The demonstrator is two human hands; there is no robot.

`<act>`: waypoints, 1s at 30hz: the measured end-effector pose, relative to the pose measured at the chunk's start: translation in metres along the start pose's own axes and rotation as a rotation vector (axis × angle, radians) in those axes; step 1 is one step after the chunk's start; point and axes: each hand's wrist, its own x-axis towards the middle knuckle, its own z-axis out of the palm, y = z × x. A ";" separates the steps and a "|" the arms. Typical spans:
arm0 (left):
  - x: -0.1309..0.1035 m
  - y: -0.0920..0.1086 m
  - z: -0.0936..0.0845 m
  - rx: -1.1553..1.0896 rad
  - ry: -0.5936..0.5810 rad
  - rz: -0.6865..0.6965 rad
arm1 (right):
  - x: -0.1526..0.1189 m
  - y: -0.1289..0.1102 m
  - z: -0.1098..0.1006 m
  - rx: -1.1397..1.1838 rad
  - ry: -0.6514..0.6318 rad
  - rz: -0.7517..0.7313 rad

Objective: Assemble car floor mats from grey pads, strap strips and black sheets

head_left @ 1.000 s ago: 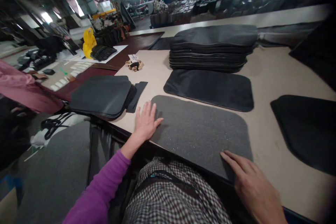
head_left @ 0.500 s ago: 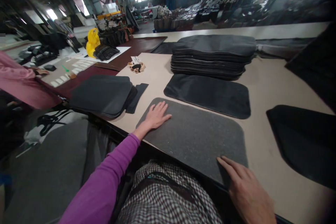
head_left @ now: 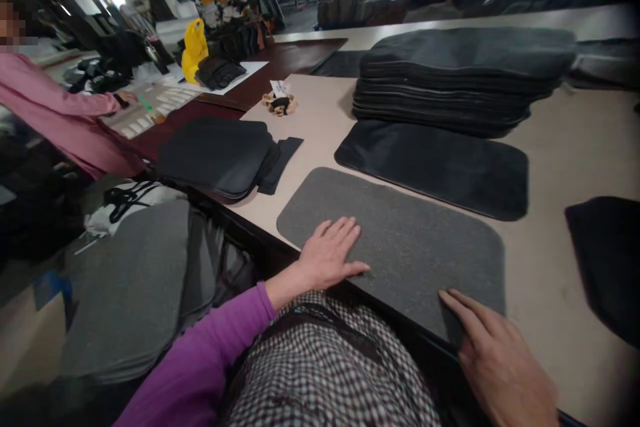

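Both hands, left hand [head_left: 327, 255] and right hand [head_left: 500, 360], lie flat on the grey mat [head_left: 400, 247].

The left hand [head_left: 327, 255] lies flat, palm down, fingers together and stretched forward, thumb spread out to the right. Its wrist is bare and the forearm, in a purple sleeve, runs back and down toward the lower left. The right hand [head_left: 500, 363] also rests palm down at the lower right, fingers extended and pointing up and to the left, slightly spread. Its wrist leaves the view at the bottom edge.
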 end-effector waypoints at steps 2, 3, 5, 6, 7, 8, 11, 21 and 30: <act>-0.012 -0.014 0.001 0.010 0.003 -0.085 | -0.001 0.002 0.000 0.009 -0.007 -0.007; -0.017 -0.025 0.000 0.015 -0.001 -0.121 | -0.001 0.003 0.000 0.016 -0.008 -0.008; -0.028 -0.048 -0.001 0.032 -0.007 -0.187 | -0.002 0.004 0.001 0.025 -0.007 -0.002; -0.033 -0.059 -0.001 0.046 -0.008 -0.219 | -0.002 0.004 0.001 0.024 -0.002 0.009; -0.039 -0.068 -0.001 0.063 -0.006 -0.251 | -0.002 0.003 0.002 0.021 0.004 0.021; -0.045 -0.076 0.000 0.084 -0.001 -0.283 | -0.001 0.002 0.001 0.016 0.005 0.036; -0.061 -0.092 0.004 0.166 0.021 -0.371 | 0.001 -0.007 -0.002 0.026 0.005 0.086; 0.002 -0.081 -0.017 0.186 0.057 0.078 | 0.013 -0.027 -0.010 0.201 0.076 0.231; 0.028 -0.069 0.010 0.283 0.000 0.154 | -0.016 0.011 -0.031 0.415 0.553 0.568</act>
